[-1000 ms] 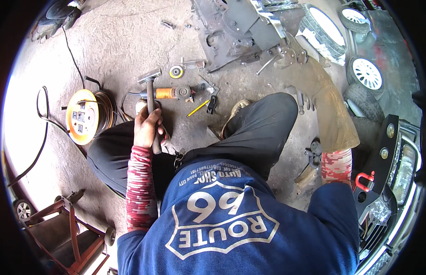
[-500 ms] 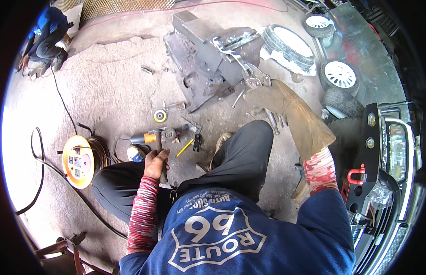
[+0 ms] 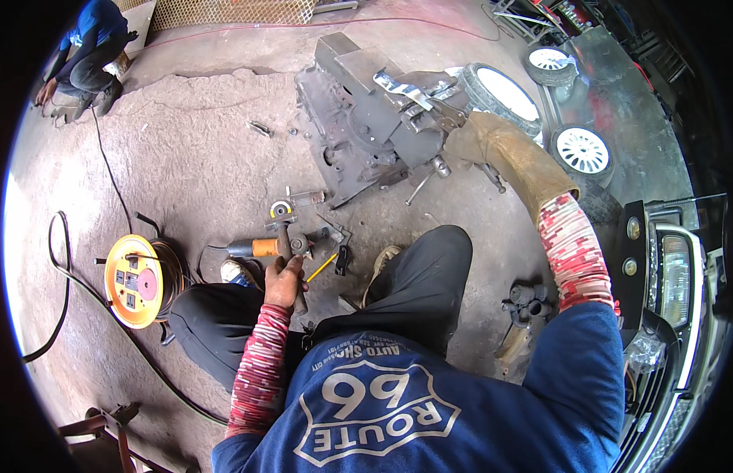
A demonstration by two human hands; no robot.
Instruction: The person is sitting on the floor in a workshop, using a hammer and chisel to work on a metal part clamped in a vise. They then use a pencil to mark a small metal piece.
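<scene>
While the bare left hand (image 3: 284, 282) has its fingers wrapped around a hammer (image 3: 284, 243), the gloved right hand (image 3: 472, 140) is way out at the far right, by the dark metal assembly (image 3: 327, 118). So the right hand is clearly the nearer one to that metal; from the left fingers it lies far and to the right, well apart. The hammer's handle runs near to far, head at the far end, just over by the orange grinder (image 3: 264, 247) (which is lying on the floor, nobody touching it). A silver clamp-like tool (image 3: 403, 89) sits across the metal, its long axis slanting toward the glove. Honestly can't tell if the gloved fingers are gripping it or just beside it, since that thick tan leather hides them.
</scene>
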